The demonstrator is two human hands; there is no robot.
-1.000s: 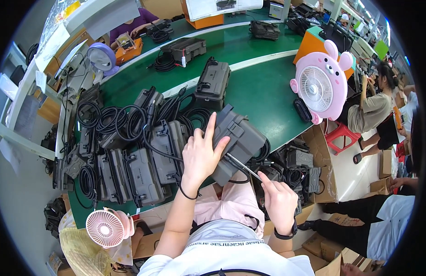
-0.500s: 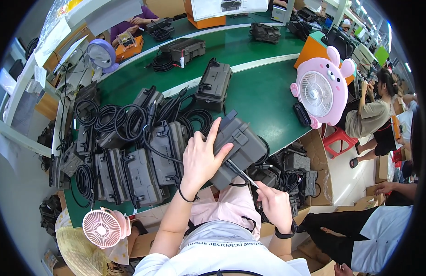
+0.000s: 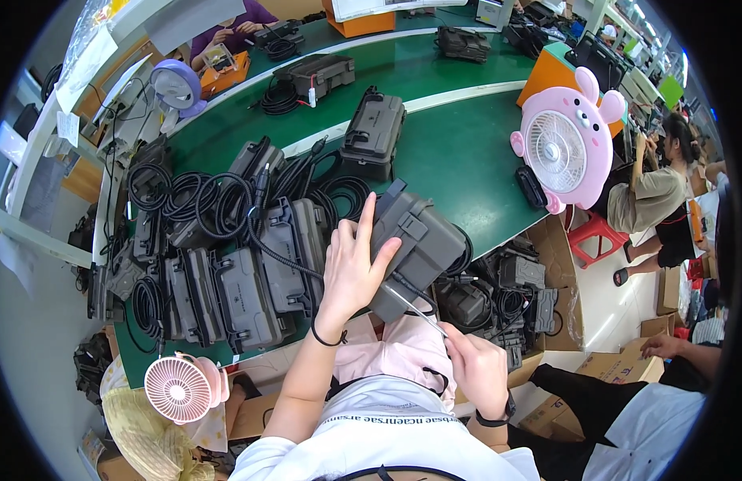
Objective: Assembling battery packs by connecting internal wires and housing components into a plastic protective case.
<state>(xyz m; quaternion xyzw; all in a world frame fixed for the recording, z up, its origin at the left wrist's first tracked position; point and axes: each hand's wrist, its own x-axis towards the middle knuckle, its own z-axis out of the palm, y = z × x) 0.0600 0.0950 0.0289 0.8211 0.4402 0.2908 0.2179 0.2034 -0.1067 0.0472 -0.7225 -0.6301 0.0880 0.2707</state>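
Observation:
A dark grey plastic case [image 3: 419,240] with a latch rests tilted at the table's near edge, above my lap. My left hand [image 3: 351,268] steadies its left side, index finger stretched along it and thumb spread on its front. In my right hand [image 3: 477,369] is a slim silver metal tool [image 3: 419,308], pinched between thumb and fingers. Its far end meets the case's lower part, near a short black cable; the exact contact is too small to tell. A coiled black cable [image 3: 465,252] shows at the case's right side.
Several similar cases [image 3: 246,297] with coiled black cables [image 3: 214,200] crowd the green table [image 3: 475,192] at left. A pink rabbit-shaped fan [image 3: 559,148] stands right; a small pink fan [image 3: 178,390] is near left. A cardboard box [image 3: 557,276] of cases sits below right. Co-workers are nearby.
The view has shifted slightly. The tool's far end has slid a little leftward along the case, my right hand following lower. My left hand keeps its place. The co-worker at lower right has moved.

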